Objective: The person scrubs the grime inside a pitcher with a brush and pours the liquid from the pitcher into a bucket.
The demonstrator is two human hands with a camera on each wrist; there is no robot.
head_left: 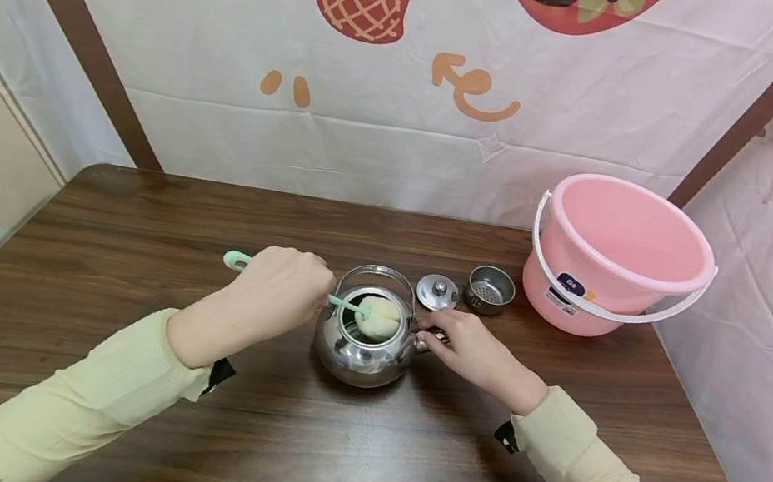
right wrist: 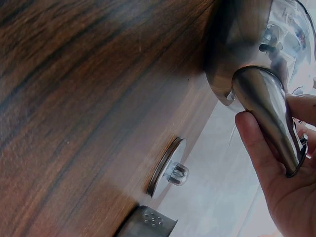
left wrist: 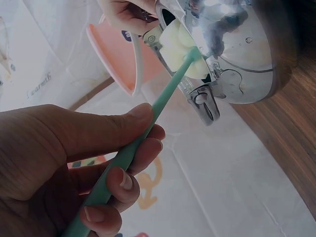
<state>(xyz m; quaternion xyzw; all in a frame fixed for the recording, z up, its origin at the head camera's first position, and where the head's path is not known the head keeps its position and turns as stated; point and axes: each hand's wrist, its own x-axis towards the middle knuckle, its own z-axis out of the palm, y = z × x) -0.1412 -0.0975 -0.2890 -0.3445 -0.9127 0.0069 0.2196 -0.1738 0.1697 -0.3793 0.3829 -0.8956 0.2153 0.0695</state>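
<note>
A shiny steel teapot (head_left: pixel 361 363) stands on the table with its top uncovered and its hoop handle upright. My left hand (head_left: pixel 288 284) grips the green handle (left wrist: pixel 168 94) of a sponge brush, fingers and thumb wrapped round it. The brush's pale yellow sponge head (head_left: pixel 378 318) sits in the teapot's round opening, partly hidden by the rim. On the teapot's right side, my right hand (head_left: pixel 465 342) holds the spout (right wrist: pixel 264 108) between thumb and fingers. Just behind that hand lie the steel lid (head_left: pixel 437 292) and a perforated strainer cup (head_left: pixel 490 289).
A pink bucket (head_left: pixel 581 259) with a white bail handle stands at the table's back right. The brown wooden table (head_left: pixel 127 250) meets a printed white cloth (head_left: pixel 398 167) along its far edge.
</note>
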